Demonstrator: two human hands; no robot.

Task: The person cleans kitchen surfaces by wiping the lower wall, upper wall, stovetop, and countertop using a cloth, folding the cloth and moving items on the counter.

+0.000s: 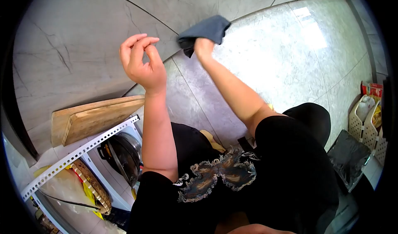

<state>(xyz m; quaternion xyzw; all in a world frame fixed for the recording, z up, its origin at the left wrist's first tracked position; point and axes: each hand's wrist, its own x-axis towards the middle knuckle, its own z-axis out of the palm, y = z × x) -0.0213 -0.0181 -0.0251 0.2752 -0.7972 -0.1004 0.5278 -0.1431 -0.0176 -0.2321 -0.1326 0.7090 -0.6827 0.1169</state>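
A dark blue-grey cloth is bunched over the fingers of my right hand, near the line where the grey marbled wall meets the floor. The cloth hides most of that hand's fingers and looks slightly blurred. My left hand is raised to the left of it, in front of the marbled wall. Its fingers are curled loosely and apart, with nothing between them.
Two wooden boards lean against the wall at the left. Below them, a white perforated metal rack holds a dark lidded pan and a woven basket. Cream plastic baskets stand at the far right on the tiled floor.
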